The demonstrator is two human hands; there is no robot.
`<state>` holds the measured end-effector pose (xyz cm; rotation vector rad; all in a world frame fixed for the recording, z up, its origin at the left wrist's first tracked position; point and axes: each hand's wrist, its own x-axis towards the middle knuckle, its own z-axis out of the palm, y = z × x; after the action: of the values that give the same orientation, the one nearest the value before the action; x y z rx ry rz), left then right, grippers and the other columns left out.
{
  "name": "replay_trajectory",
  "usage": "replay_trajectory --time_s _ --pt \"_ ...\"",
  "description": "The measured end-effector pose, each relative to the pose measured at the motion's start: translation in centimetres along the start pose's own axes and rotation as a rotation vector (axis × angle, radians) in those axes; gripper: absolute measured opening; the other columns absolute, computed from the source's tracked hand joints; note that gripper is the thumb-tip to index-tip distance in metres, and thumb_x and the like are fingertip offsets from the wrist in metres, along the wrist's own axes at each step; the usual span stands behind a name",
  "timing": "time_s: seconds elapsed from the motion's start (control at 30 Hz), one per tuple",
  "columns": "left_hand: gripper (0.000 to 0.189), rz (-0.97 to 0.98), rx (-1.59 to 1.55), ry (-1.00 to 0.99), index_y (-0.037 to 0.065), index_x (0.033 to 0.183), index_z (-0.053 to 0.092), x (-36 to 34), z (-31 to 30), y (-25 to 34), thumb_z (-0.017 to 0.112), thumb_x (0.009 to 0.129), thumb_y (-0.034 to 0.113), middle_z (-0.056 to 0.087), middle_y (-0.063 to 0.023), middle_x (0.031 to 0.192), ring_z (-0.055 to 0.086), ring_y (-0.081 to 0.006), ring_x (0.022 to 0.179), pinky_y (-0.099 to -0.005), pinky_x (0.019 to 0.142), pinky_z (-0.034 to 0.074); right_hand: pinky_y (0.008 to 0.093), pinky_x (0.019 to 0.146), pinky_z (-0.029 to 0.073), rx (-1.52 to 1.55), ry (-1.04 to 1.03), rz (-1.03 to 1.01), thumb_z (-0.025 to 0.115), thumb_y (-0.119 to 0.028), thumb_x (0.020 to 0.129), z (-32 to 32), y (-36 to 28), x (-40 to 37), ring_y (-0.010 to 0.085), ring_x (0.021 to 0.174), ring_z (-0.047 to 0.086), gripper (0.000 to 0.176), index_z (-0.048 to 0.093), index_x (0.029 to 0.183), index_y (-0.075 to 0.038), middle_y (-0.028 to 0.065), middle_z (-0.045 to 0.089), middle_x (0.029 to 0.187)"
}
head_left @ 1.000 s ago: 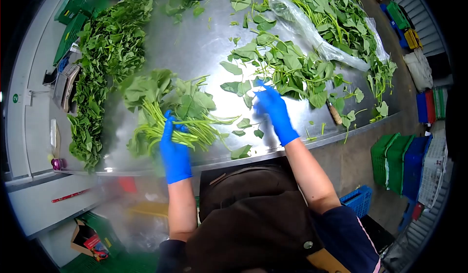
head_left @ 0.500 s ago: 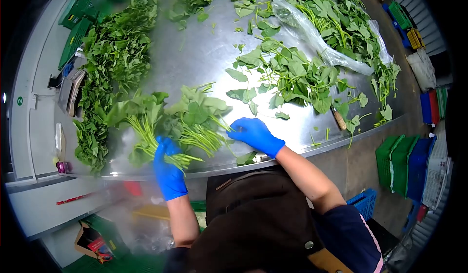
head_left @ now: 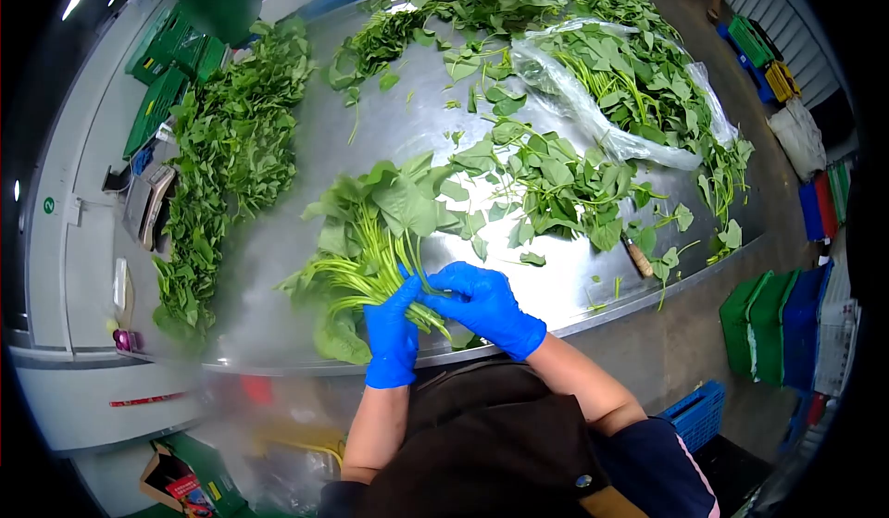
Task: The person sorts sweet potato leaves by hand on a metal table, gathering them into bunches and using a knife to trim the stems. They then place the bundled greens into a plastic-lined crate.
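My left hand, in a blue glove, is closed around a bunch of leafy greens with long pale-green stems. The broad leaves point away from me and the stem ends stick out past my fingers. Against the right side of that bunch, my right hand, gloved in blue too, pinches a stem between thumb and fingers; its fingertips are partly hidden. Loose leafy stems lie on the metal table beyond my right hand. To the right is a wooden handle, its other end covered by leaves.
A long row of greens lines the table's left side. At the back right, more greens spill from a clear plastic bag. Green crates stand on the floor at the right, near a blue crate. A scale sits at the left.
My left hand has moved right with its bunch, now gathered with the stems that lay beside it. My right hand has come down to the bunch and touches its stems.
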<state>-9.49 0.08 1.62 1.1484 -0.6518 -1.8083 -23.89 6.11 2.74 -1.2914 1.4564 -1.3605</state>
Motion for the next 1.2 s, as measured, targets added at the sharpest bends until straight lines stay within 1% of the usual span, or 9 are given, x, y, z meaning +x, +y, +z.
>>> replay_trajectory --time_s 0.27,0.33,0.4,0.5,0.57,0.63,0.83,1.0,1.2 --pt "0.013 0.031 -0.312 -0.007 0.005 0.1 0.06 0.4 -1.5 2.4 0.056 0.094 0.017 0.059 -0.0047 0.087 0.056 -0.0169 0.077 -0.0309 0.075 0.048 0.0226 0.055 0.046 0.531 0.274 0.269 0.064 -0.008 0.087 0.1 0.7 -1.7 0.0081 0.063 0.058 0.017 0.068 0.101 0.001 0.004 0.068 0.089" --pt "0.017 0.08 -0.459 -0.247 0.005 0.101 0.061 1.9 -5.8 3.8 0.053 0.096 0.019 0.062 -0.0058 0.092 0.058 -0.0194 0.087 -0.0336 0.082 0.048 0.0253 0.068 0.047 0.867 0.445 0.222 0.06 -0.018 0.091 -2.9 1.7 -0.2 0.0101 0.074 0.057 0.03 0.058 0.116 -0.002 0.0045 0.064 0.102" --pt "0.018 0.211 -0.403 -0.078 0.005 0.104 0.061 1.1 -7.3 5.2 0.054 0.096 0.02 0.063 -0.0076 0.099 0.059 -0.0218 0.094 -0.0371 0.09 0.046 0.0279 0.08 0.048 1.209 0.531 0.221 0.055 -0.028 0.096 -4.8 3.0 1.3 0.012 0.084 0.057 0.044 0.047 0.132 -0.005 0.0051 0.06 0.114" --pt "0.021 0.276 -0.506 0.11 0.004 0.11 0.058 -0.2 -6.3 7.2 0.051 0.098 0.02 0.061 -0.0066 0.1 0.058 -0.0211 0.102 -0.0399 0.099 0.043 0.0293 0.092 0.046 0.459 0.025 0.41 0.05 -0.03 0.097 -1.7 8.3 -1.1 0.0149 0.1 0.059 0.051 0.039 0.141 -0.005 0.0076 0.057 0.125" --pt "0.018 0.32 -0.47 0.121 0.007 0.11 0.057 0.1 -9.2 6.9 0.053 0.097 0.019 0.06 -0.0034 0.101 0.057 -0.0175 0.099 -0.0374 0.096 0.043 0.0298 0.091 0.047 0.636 -0.285 0.588 0.056 -0.024 0.094 0.2 8.3 -2.5 0.0156 0.1 0.06 0.052 0.042 0.139 -0.004 0.0077 0.061 0.118" --pt "0.018 0.283 -0.61 -0.137 0.003 0.109 0.058 -0.8 -11.3 7.6 0.056 0.094 0.014 0.061 -0.0098 0.102 0.058 -0.0174 0.091 -0.0316 0.087 0.047 0.0287 0.091 0.046 0.068 -0.455 0.512 0.061 -0.023 0.091 2.5 14.6 -4.7 0.0152 0.102 0.06 0.05 0.048 0.137 -0.008 0.0073 0.064 0.112" --pt "0.017 0.386 -0.653 -0.008 0.002 0.107 0.05 -1.9 -17.6 10.1 0.056 0.094 0.011 0.051 -0.0055 0.091 0.043 -0.0127 0.071 -0.0249 0.069 0.04 0.0317 0.09 0.047 -0.294 0.205 0.131 0.06 -0.011 0.087 1.0 11.6 -2.9 0.0228 0.103 0.062 0.041 0.055 0.128 -0.009 0.0115 0.063 0.114" --pt "0.066 0.289 -0.748 -0.007 -0.003 0.144 0.028 -2.0 -18.4 9.6 0.061 0.093 0.022 0.041 -0.0005 0.078 0.039 -0.0109 0.067 -0.0232 0.064 0.037 0.0347 0.076 0.051 -0.475 -0.117 0.12 0.065 -0.026 0.085 6.1 8.5 -0.4 0.0263 0.087 0.064 0.035 0.061 0.117 -0.013 0.0097 0.064 0.101" --pt "0.05 0.205 -0.866 0.0 -0.003 0.135 0.041 -2.2 -16.0 10.0 0.058 0.093 0.02 0.038 -0.0003 0.073 0.039 -0.0106 0.066 -0.0238 0.064 0.037 0.0363 0.066 0.049 -0.769 -0.282 0.096 0.062 -0.037 0.086 8.8 12.0 2.8 0.0265 0.073 0.064 0.03 0.069 0.1 -0.012 0.009 0.064 0.081"
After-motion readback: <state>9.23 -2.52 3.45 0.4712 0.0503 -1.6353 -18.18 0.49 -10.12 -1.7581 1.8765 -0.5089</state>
